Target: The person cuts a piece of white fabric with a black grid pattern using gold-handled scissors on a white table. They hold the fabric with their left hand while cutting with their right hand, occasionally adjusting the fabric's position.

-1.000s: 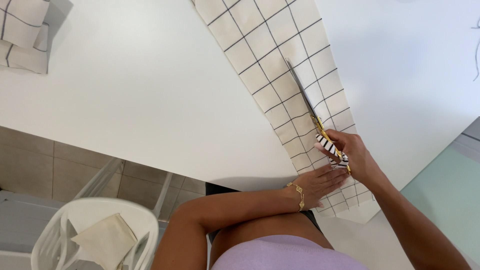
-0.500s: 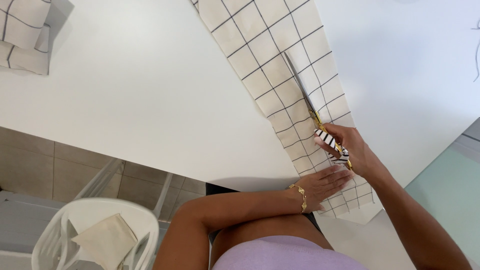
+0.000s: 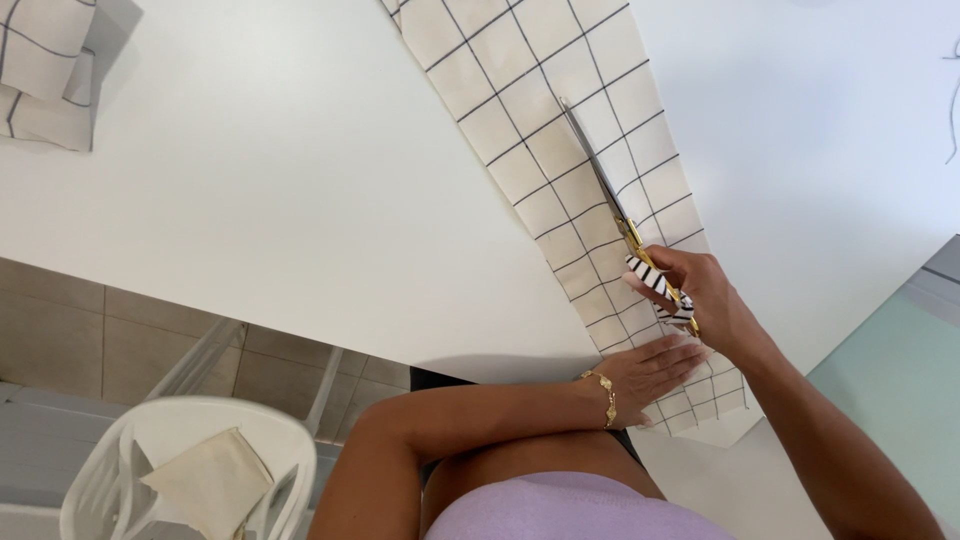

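A long strip of cream fabric (image 3: 530, 90) with a dark grid pattern lies diagonally across the white table (image 3: 260, 200). My right hand (image 3: 705, 300) grips a pair of scissors (image 3: 610, 200) with gold and black-and-white striped handles; the blades lie along the fabric, pointing away from me. My left hand (image 3: 650, 375), with a gold bracelet at the wrist, rests flat on the near end of the fabric, just below the scissors' handles.
Folded pieces of the same grid fabric (image 3: 45, 75) sit at the table's far left corner. A white plastic basket (image 3: 185, 470) holding a beige cloth stands on the tiled floor at lower left. A thin dark thread (image 3: 950, 110) lies at the right edge.
The scissors and my right hand have advanced up along the fabric, away from me. My left hand has stayed flat on the fabric's near end.
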